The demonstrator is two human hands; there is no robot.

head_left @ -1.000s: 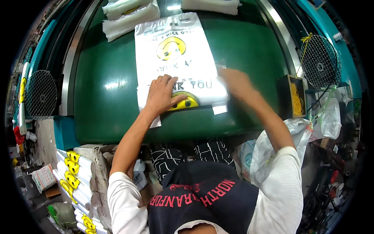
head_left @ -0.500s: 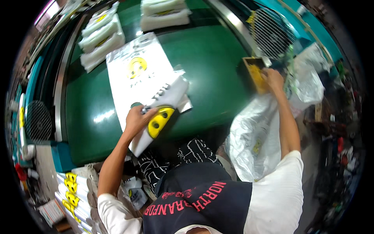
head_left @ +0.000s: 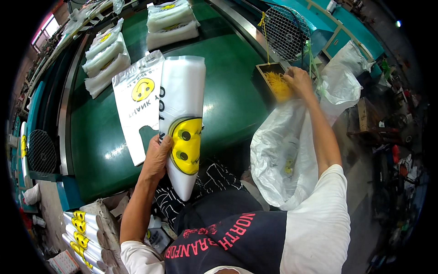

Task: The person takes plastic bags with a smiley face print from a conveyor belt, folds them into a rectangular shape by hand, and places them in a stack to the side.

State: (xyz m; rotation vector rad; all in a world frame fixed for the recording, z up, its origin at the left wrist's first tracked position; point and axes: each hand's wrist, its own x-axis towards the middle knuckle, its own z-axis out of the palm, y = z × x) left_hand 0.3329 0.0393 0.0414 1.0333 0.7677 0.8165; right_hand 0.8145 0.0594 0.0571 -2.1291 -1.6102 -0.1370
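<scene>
My left hand (head_left: 158, 154) is closed around the lower side of a folded bundle of white plastic bags (head_left: 184, 86) with a yellow smiley print. The bundle stands up over the near edge of the green table. Beneath and left of it lies a flat white plastic bag (head_left: 132, 109), its handle cut-out toward me. On the right, my right hand (head_left: 299, 81) reaches to a small open box (head_left: 261, 73) hung on a yellow cord. Its fingers are pinched at the thin yellow rubber bands (head_left: 276, 82) inside; the fingertips are partly hidden.
Two stacks of folded bags (head_left: 107, 55) (head_left: 172, 25) stand on the far part of the green table (head_left: 109, 169). A fan (head_left: 286, 33) is behind the box, another fan (head_left: 42, 151) at the left. A large white sack (head_left: 273, 150) gapes below my right arm. More bag bundles (head_left: 93, 228) lie lower left.
My left hand has turned the bundle from slanting to nearly upright. The right hand stays at the box of yellow rubber bands. The whole view has shifted slightly.
</scene>
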